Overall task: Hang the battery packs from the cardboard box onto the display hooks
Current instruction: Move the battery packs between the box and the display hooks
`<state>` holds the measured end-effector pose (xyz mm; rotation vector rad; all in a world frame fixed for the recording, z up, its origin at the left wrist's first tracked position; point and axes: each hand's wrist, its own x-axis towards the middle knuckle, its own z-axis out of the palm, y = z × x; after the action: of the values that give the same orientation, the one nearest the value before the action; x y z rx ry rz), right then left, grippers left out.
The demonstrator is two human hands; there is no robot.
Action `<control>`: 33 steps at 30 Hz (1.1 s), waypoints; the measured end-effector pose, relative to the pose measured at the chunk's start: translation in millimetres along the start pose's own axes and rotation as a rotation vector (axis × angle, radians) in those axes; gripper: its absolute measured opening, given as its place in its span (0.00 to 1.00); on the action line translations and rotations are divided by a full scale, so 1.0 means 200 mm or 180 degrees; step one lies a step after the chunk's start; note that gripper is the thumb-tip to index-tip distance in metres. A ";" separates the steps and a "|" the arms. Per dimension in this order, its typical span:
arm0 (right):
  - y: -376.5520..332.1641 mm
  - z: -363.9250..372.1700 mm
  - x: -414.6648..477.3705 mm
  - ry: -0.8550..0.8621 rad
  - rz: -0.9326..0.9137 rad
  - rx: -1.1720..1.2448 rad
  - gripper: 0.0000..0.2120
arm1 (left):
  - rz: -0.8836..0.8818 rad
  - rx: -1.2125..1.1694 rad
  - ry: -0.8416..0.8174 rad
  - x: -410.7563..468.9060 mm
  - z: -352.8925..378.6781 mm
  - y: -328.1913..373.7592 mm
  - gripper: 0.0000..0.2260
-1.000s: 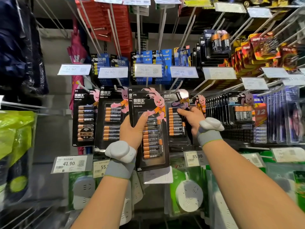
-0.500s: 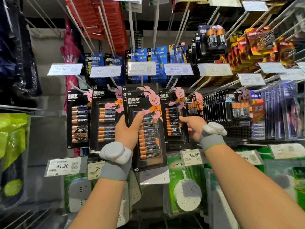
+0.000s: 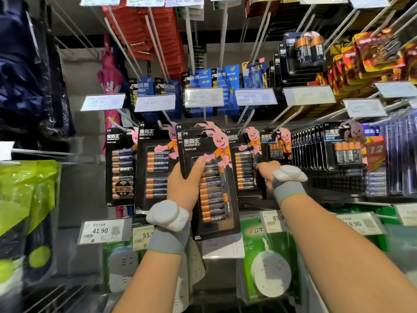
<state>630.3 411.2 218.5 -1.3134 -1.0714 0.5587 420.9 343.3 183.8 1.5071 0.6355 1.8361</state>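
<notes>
- The battery pack point(image 3: 214, 195) (a black card of orange-topped cells with a pink rabbit printed on it) is held upright, its top leaning slightly left, in front of a row of hung packs. I cannot tell whether its hang hole sits on a hook.
- The left hand point(image 3: 187, 184) clamps the pack's lower-left edge, thumb across the front and fingers behind.
- The corner of a second card point(image 3: 180, 129) shows just behind the pack's top-left edge.
- Just right of the pack, the right hand point(image 3: 267, 175) has its fingers curled on the right edge of the neighbouring pack point(image 3: 244, 168), gripping it.
- A white display hook point(image 3: 246, 122) slants above that neighbour, up and right of the pack.
- Left of the pack hang two similar cards point(image 3: 155, 168).
- Well to the pack's right is a dense row of cards point(image 3: 311, 150).
- Above the pack is a price tag point(image 3: 204, 97) in front of blue packs point(image 3: 223, 75).
- Below the pack are a white label point(image 3: 222, 247) and a round white socket point(image 3: 270, 273) on green card.
</notes>
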 end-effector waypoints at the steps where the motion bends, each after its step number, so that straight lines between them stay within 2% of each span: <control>1: -0.01 0.00 -0.01 0.0054 -0.0041 -0.0182 0.20 | 0.0013 0.0016 0.0006 0.00 0.00 0.00 0.10; 8: -0.02 0.01 -0.01 0.0259 -0.0220 -0.1025 0.21 | 0.0072 0.0060 0.0039 -0.01 0.01 -0.01 0.11; 10: -0.02 0.00 -0.02 0.0125 -0.0152 -0.1304 0.22 | 0.0073 0.0064 0.0027 -0.01 0.02 0.00 0.09; 12: -0.04 0.00 -0.05 0.0099 -0.0041 -0.1458 0.26 | 0.0065 0.0041 0.0019 -0.02 0.02 0.02 0.09; 15: -0.06 0.04 -0.07 0.0455 -0.0037 -0.1467 0.33 | 0.0066 0.0019 -0.0019 -0.02 0.02 0.02 0.11; 16: -0.07 0.05 -0.09 0.0578 -0.0189 -0.1373 0.31 | 0.0060 0.0013 -0.0021 -0.02 0.02 0.02 0.11; 18: -0.08 0.07 -0.14 0.0693 -0.0790 -0.0948 0.19 | 0.0062 0.0014 0.0010 -0.03 0.01 0.02 0.11; 19: -0.09 0.07 -0.18 0.0620 -0.1090 -0.0710 0.14 | 0.0064 0.0013 0.0016 -0.04 0.01 0.02 0.10; 21: -0.12 0.07 -0.29 0.0313 -0.1526 -0.0361 0.15 | 0.0071 0.0040 0.0030 -0.06 0.01 0.01 0.09; 25: -0.16 0.05 -0.49 -0.0713 -0.1725 -0.0178 0.19 | 0.0113 0.0111 0.0104 -0.09 0.01 0.00 0.07; 27: -0.15 0.05 -0.54 -0.1007 -0.1644 -0.0238 0.19 | 0.0128 0.0114 0.0185 -0.11 0.02 0.00 0.05; 30: -0.08 0.03 -0.58 -0.1026 -0.1614 -0.0368 0.20 | 0.0098 0.0063 0.0277 -0.13 0.02 0.00 0.05; 33: -0.02 0.02 -0.60 -0.0895 -0.1520 -0.0172 0.17 | 0.0151 0.0082 0.0277 -0.15 0.03 -0.01 0.15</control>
<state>573.0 310.5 184.9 -0.9902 -1.5844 0.3587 429.9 322.0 164.1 1.4770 0.6720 1.9450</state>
